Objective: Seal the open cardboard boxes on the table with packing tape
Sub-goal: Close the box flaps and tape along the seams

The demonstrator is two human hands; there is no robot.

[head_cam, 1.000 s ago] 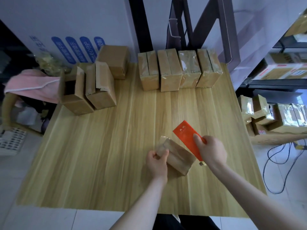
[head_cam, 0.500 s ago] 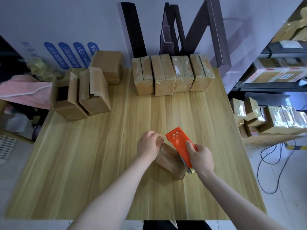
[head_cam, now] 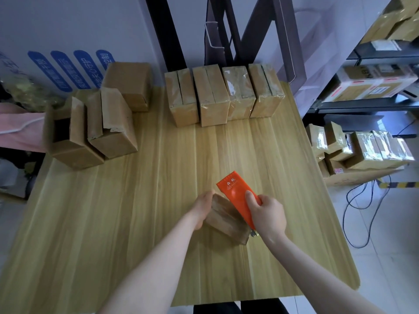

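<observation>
A small brown cardboard box (head_cam: 224, 219) lies on the wooden table (head_cam: 140, 214) near the front middle. My left hand (head_cam: 204, 207) grips its left end. My right hand (head_cam: 266, 215) grips an orange tape dispenser (head_cam: 235, 196) that lies along the box's right side. Two open boxes (head_cam: 90, 132) with raised flaps stand at the table's left. A closed plain box (head_cam: 128, 83) stands behind them. Several taped boxes (head_cam: 223, 94) stand in a row at the far edge.
A dark metal frame (head_cam: 229, 30) rises behind the table. Shelves with parcels (head_cam: 374, 85) stand at the right, with more taped boxes (head_cam: 362, 150) and black cables (head_cam: 353, 205) on the floor. A pink cloth (head_cam: 18, 128) lies at the left.
My left hand has moved from the box's near end over to its left end. The orange dispenser has come closer against the box's right side.
</observation>
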